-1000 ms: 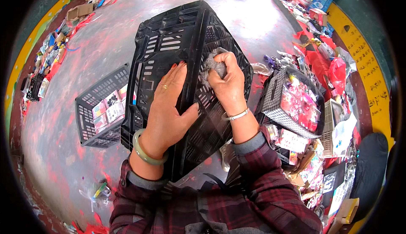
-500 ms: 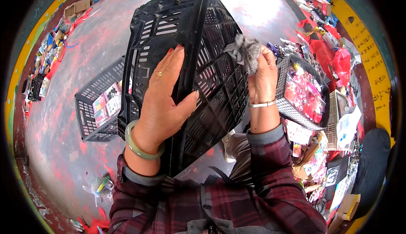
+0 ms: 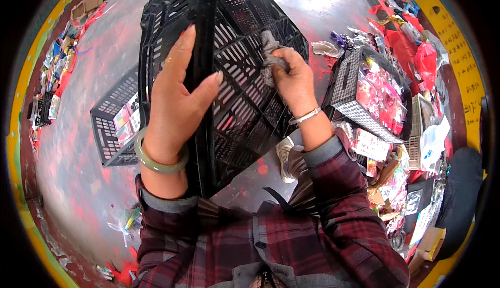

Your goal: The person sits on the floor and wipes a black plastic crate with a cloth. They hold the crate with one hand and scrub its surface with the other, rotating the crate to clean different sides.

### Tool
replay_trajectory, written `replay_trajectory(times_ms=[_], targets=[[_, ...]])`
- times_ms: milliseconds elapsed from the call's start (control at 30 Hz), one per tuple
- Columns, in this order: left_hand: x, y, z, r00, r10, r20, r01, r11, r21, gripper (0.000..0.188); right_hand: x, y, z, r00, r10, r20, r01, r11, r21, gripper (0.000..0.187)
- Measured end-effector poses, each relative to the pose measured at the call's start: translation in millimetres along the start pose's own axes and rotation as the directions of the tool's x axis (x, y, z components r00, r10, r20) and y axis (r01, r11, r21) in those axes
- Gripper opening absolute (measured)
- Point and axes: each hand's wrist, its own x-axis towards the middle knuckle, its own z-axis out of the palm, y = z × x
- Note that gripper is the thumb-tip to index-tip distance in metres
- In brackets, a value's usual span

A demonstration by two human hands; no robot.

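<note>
A large black plastic crate point(image 3: 237, 74) with slotted walls is tilted up on its side in front of me. Against its thick edge lies my left hand point(image 3: 179, 92), open, with fingers stretched along one face and the thumb reaching across the edge. A green bangle circles that wrist. My right hand point(image 3: 294, 77) is closed around a crumpled grey cloth point(image 3: 269, 53), which touches the crate's slotted face. What supports the crate underneath is hidden.
A second black crate point(image 3: 107, 132) with patterned packets stands on the floor at left. To the right, a woven basket point(image 3: 346, 90) holds pink and red packets, beside a beige crate point(image 3: 415, 147). Mixed goods and cardboard line both walls. My shoe point(image 3: 284, 160) shows below the crate.
The crate has shifted left and turned, showing more of its slotted face. My left hand moved with it. My right hand has carried the cloth left across that face.
</note>
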Motion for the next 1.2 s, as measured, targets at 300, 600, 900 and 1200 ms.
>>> replay_trajectory(times_ms=[300,600,900,1200], targets=[[-7.0,-21.2,-14.3,0.99,-0.07,-0.119,0.055,0.991,-0.12,0.042,3.8,-98.3,7.8,0.975,-0.214,0.059,0.2,0.964,0.177,0.033],[-11.2,-20.8,-9.2,0.994,0.018,-0.105,-0.021,1.0,-0.022,0.044,-40.4,-92.9,16.1,0.805,-0.547,0.23,0.572,0.819,-0.052,0.038],[-12.1,-5.0,4.0,0.992,0.1,-0.077,-0.093,0.992,0.086,0.045,-35.5,-95.5,6.0,0.797,-0.582,0.158,0.595,0.802,-0.047,0.03],[-10.5,-3.8,6.3,0.988,0.105,-0.11,-0.097,0.992,0.076,0.045,-53.2,-111.8,-4.1,0.831,-0.487,0.268,0.547,0.802,-0.24,0.034]])
